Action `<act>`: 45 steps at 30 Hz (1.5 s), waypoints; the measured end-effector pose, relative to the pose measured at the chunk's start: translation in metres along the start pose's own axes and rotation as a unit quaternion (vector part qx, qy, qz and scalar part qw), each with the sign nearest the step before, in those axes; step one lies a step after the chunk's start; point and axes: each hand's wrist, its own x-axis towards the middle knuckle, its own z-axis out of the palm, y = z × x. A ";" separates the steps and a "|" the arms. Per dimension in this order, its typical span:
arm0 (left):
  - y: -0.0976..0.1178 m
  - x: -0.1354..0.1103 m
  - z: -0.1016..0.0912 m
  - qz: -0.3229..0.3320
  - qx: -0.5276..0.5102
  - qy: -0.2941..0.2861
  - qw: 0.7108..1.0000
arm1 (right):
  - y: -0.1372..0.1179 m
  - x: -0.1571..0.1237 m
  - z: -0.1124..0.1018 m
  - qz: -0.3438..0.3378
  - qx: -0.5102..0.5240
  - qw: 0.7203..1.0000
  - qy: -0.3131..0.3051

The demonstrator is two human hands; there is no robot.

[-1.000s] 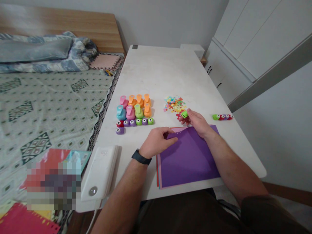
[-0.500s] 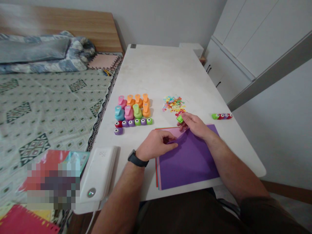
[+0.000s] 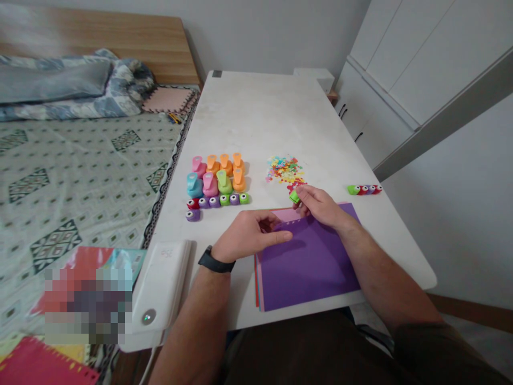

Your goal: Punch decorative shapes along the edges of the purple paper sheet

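A purple sheet of paper (image 3: 308, 267) lies on top of a stack of coloured sheets, its far edge lifted. Small notches or holes run along that raised edge. My left hand (image 3: 256, 232) pinches the far left part of the sheet, thumb on top and fingers beneath. In my right hand (image 3: 318, 204) is a small green craft punch (image 3: 294, 197), held above the far edge of the paper. Just beyond it, a pile of tiny multicoloured paper cut-outs (image 3: 285, 168) is spread on the white table (image 3: 256, 117), with red ones nearest the punch.
Larger lever punches (image 3: 210, 184) stand in two rows at the left, with small punches (image 3: 215, 201) in front. Another short row of small punches (image 3: 365, 190) sits at the right. A white power bank-like device (image 3: 162, 286) occupies the table's near left corner, beside the bed (image 3: 92, 176).
My left hand has shifted slightly left, its thumb now lying flatter over the sheet. The notched edge shows more plainly. My right hand keeps the punch in nearly the same place.
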 end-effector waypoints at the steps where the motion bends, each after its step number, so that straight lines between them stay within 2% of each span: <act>1: -0.001 0.001 0.000 -0.002 -0.025 0.010 1.000 | -0.001 -0.001 0.000 0.001 0.001 1.000 -0.002; 7: -0.010 0.007 0.002 -0.011 -0.164 0.153 0.975 | -0.006 -0.003 0.000 0.001 -0.007 1.000 -0.014; 10: -0.013 0.009 0.004 -0.015 -0.165 0.196 0.966 | -0.005 -0.002 0.000 0.000 -0.007 1.000 -0.017; 13: -0.013 0.011 0.005 -0.015 -0.159 0.214 0.964 | -0.004 -0.002 0.000 0.004 -0.002 1.000 -0.018; 16: -0.012 0.011 0.006 -0.019 -0.168 0.192 0.967 | -0.002 -0.001 0.001 0.005 0.007 1.000 -0.010; 22: -0.005 0.008 0.008 -0.029 -0.175 0.113 0.978 | 0.001 0.002 0.001 -0.006 0.012 1.000 0.013; 28: 0.005 0.004 0.007 0.014 -0.039 0.047 0.998 | 0.004 0.004 0.001 -0.007 0.040 0.998 0.040; 31: 0.006 0.004 0.008 0.028 -0.024 0.022 0.999 | 0.005 0.006 0.001 0.006 0.099 0.994 0.049; 39: 0.004 0.003 0.010 0.012 -0.011 0.023 1.000 | 0.000 0.012 -0.011 0.040 0.324 0.944 0.041; 45: 0.004 0.003 0.011 0.009 -0.006 0.024 1.000 | -0.011 0.010 -0.015 0.083 0.394 0.915 0.011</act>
